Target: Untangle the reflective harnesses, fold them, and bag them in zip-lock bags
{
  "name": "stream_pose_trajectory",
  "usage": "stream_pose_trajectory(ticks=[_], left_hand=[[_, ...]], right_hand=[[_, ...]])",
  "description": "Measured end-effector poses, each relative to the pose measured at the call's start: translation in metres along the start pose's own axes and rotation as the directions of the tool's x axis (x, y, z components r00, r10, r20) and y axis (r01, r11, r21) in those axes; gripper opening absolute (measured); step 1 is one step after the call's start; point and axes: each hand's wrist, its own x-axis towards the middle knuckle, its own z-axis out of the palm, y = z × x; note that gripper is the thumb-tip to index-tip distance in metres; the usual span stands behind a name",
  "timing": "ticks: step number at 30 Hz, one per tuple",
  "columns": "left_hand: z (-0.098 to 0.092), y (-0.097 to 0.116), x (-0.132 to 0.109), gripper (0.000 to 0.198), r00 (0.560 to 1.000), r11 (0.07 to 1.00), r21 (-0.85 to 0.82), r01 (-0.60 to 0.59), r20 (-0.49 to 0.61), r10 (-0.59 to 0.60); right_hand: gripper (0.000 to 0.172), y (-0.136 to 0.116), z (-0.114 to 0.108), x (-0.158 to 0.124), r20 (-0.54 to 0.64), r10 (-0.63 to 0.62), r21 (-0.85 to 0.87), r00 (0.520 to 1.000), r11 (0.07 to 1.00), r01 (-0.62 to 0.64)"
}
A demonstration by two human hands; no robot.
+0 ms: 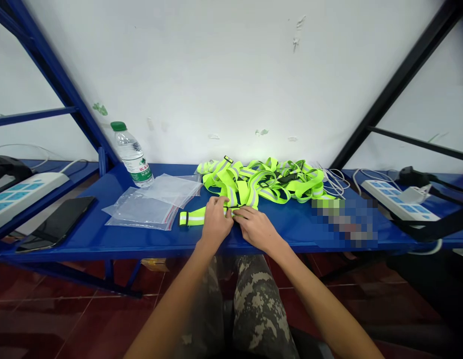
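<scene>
the left hand (pixel 215 223) and the right hand (pixel 256 229) are held close together at the near edge of the pile, fingers curled and nearly closed; a neon yellow reflective strap (pixel 192 217) is gripped between them, just beside a small black buckle (pixel 231 207), though the exact pinch is partly hidden by the fingers; its free end, tipped with black, is laid out to the left on the blue metal table (pixel 291 224); a tangled heap of neon yellow reflective harnesses (pixel 261 182) is piled just beyond the hands, and the gripped strap runs into it; to the left, clear plastic zip bags (pixel 149 207) are laid flat, and a water bottle (pixel 132 153) with a green cap is stood at their far side; a black smartphone (pixel 57 223) is placed further left, near a white power strip (pixel 22 197); white cables (pixel 334 182) are bunched to the right of the heap, and a second white power strip (pixel 399 199) is seen further right; camouflage trousers (pixel 259 304) are seen below the near edge of the table.
</scene>
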Motion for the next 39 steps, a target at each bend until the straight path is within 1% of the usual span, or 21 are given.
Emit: stream_pose_trajectory(ticks=[3, 5, 7, 8, 9, 11, 13, 15, 18, 21, 22, 24, 26, 28, 29, 30, 32, 34, 36, 38, 39], left_hand=[[-0.002, 0.0, 0.001, 0.026, 0.998, 0.999, 0.017, -0.049, 0.045, 0.048], [-0.008, 0.002, 0.0, 0.025, 0.992, 0.989, 0.091, -0.118, 0.059, 0.113], [-0.019, 0.003, -0.007, 0.026, 0.989, 0.969, 0.201, -0.145, 0.019, 0.144], [-0.026, 0.003, -0.013, 0.027, 0.991, 0.961, 0.246, -0.126, -0.022, 0.135], [-0.034, 0.002, -0.02, 0.028, 0.992, 0.958, 0.273, -0.086, -0.066, 0.108], [-0.05, 0.002, -0.038, 0.029, 0.991, 0.961, 0.276, 0.028, -0.132, 0.009], [-0.064, 0.002, -0.057, 0.031, 0.985, 0.953, 0.256, 0.16, -0.112, -0.135], [-0.074, 0.004, -0.07, 0.037, 0.958, 0.921, 0.265, 0.285, -0.043, -0.284], [-0.079, 0.007, -0.07, 0.055, 0.91, 0.865, 0.322, 0.385, 0.027, -0.415], [-0.072, 0.007, -0.056, 0.068, 0.883, 0.843, 0.318, 0.434, 0.037, -0.468], [-0.068, 0.005, -0.05, 0.068, 0.884, 0.853, 0.279, 0.441, 0.032, -0.467], [-0.057, 0.001, -0.043, 0.069, 0.908, 0.896, 0.157, 0.415, -0.005, -0.42], [-0.046, -0.005, -0.038, 0.076, 0.932, 0.936, 0.012, 0.353, -0.094, -0.35], [-0.036, -0.009, -0.036, 0.08, 0.92, 0.936, -0.157, 0.316, -0.189, -0.342], [-0.032, -0.011, -0.034, 0.08, 0.902, 0.912, -0.266, 0.313, -0.218, -0.373], [-0.028, -0.013, -0.032, 0.079, 0.879, 0.865, -0.39, 0.314, -0.226, -0.421], [-0.022, -0.014, -0.026, 0.08, 0.836, 0.733, -0.608, 0.304, -0.2, -0.512], [-0.016, -0.015, -0.019, 0.079, 0.821, 0.637, -0.719, 0.277, -0.167, -0.546], [-0.012, -0.013, -0.013, 0.065, 0.844, 0.619, -0.747, 0.242, -0.153, -0.514], [-0.009, -0.007, -0.009, 0.042, 0.899, 0.653, -0.734, 0.188, -0.14, -0.416], [-0.008, -0.004, -0.008, 0.033, 0.927, 0.693, -0.706, 0.148, -0.145, -0.346]], right_hand=[[0.028, -0.005, -0.003, 0.001, 0.044, 0.054, -0.019, 0.998, 0.998, -0.053], [0.028, -0.006, -0.005, 0.001, 0.062, 0.07, -0.026, 0.996, 0.997, -0.069], [0.028, -0.006, -0.006, 0.002, 0.077, 0.091, -0.036, 0.993, 0.995, -0.088], [0.028, -0.006, -0.007, 0.002, 0.081, 0.104, -0.04, 0.991, 0.994, -0.101], [0.028, -0.005, -0.007, 0.002, 0.082, 0.116, -0.043, 0.99, 0.993, -0.113], [0.028, -0.004, -0.006, 0.003, 0.078, 0.138, -0.044, 0.987, 0.99, -0.135], [0.027, -0.003, -0.005, 0.002, 0.069, 0.148, -0.037, 0.987, 0.989, -0.146], [0.026, -0.002, -0.005, 0.0, 0.056, 0.149, -0.023, 0.987, 0.989, -0.148], [0.024, -0.001, -0.004, -0.003, 0.028, 0.151, 0.007, 0.988, 0.989, -0.151], [0.023, 0.001, -0.002, -0.005, -0.001, 0.159, 0.039, 0.987, 0.987, -0.159], [0.023, 0.001, -0.001, -0.006, -0.01, 0.163, 0.049, 0.987, 0.986, -0.162], [0.022, 0.001, 0.001, -0.006, -0.032, 0.175, 0.068, 0.984, 0.983, -0.172], [0.021, 0.001, 0.004, -0.007, -0.058, 0.184, 0.085, 0.981, 0.98, -0.179], [0.022, 0.0, 0.006, -0.008, -0.081, 0.188, 0.098, 0.979, 0.979, -0.18], [0.022, 0.0, 0.006, -0.009, -0.089, 0.19, 0.103, 0.978, 0.978, -0.181], [0.022, 0.0, 0.007, -0.009, -0.093, 0.192, 0.108, 0.977, 0.977, -0.181], [0.022, 0.0, 0.008, -0.01, -0.094, 0.196, 0.117, 0.976, 0.976, -0.184], [0.022, 0.001, 0.008, -0.011, -0.093, 0.199, 0.127, 0.976, 0.974, -0.186], [0.022, 0.002, 0.009, -0.01, -0.094, 0.195, 0.14, 0.976, 0.974, -0.181], [0.024, 0.002, 0.008, -0.01, -0.097, 0.184, 0.157, 0.978, 0.973, -0.168], [0.025, 0.002, 0.007, -0.01, -0.096, 0.176, 0.168, 0.98, 0.973, -0.158]])
